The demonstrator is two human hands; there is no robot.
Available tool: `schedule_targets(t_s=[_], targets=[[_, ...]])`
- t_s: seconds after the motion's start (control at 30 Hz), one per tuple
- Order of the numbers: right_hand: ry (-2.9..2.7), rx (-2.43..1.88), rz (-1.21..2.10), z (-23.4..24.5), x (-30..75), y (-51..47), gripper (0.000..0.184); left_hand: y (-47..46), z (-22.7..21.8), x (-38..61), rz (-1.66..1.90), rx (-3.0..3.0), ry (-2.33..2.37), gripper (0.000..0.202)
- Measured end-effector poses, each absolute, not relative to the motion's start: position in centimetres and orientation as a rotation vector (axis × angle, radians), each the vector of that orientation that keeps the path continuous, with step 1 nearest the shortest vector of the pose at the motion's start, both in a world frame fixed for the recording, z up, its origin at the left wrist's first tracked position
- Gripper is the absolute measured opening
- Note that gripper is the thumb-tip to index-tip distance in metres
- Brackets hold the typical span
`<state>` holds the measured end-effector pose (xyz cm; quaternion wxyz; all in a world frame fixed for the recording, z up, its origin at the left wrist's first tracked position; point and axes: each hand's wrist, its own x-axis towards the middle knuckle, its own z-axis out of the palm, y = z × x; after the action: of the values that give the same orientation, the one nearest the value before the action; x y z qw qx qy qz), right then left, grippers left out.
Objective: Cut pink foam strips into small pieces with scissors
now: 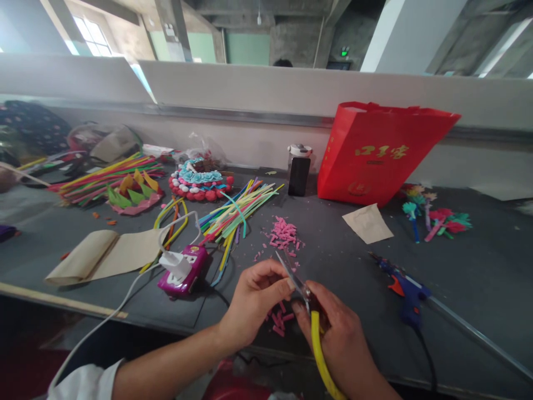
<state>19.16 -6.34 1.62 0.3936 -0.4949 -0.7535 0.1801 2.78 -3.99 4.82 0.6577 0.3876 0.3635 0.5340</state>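
Observation:
My right hand (343, 330) is wrapped round a pair of scissors (317, 347) with yellow-covered handles. Their blades point up and to the left, close to the fingertips of my left hand (252, 300). My left thumb and fingers are pinched together beside the blades, and whatever lies between them is too hidden to name. Just beyond my hands lies a heap of small cut pink pieces (284, 233). More pink pieces (278, 322) lie under and between my hands at the table's front edge.
A purple power socket (189, 278) with a white plug and cables stands left, near a brown paper roll (91, 258). Pipe cleaners (237, 208) lie behind it. A red bag (378, 155) and a bottle (298, 169) stand at the back; a blue glue gun (410, 297) lies right.

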Motion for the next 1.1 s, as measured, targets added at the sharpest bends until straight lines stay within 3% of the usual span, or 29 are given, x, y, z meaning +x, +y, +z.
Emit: schedule_targets(t_s=[0.5,0.67,0.77,0.93,1.1], targets=[[-1.738,-1.307,0.381,2.4,19.6,-6.0,0.014,-3.9,5.2,2.9,1.124,1.002,0.961,0.018],[-1.624,-1.345,0.656,3.1,19.9,-6.1,0.027,-3.7,5.1,3.0,1.052,1.478,1.177,0.006],[-1.537,-1.318,0.798,3.2,19.7,-6.1,0.033,-4.0,4.7,3.1,1.005,1.898,1.224,0.009],[-1.425,-1.341,0.893,3.1,19.2,-5.7,0.032,-4.5,3.7,3.1,1.031,2.460,1.120,0.014],[-1.454,-1.367,0.843,3.6,18.9,-5.6,0.026,-4.6,3.6,3.2,0.998,2.599,1.177,0.013]])
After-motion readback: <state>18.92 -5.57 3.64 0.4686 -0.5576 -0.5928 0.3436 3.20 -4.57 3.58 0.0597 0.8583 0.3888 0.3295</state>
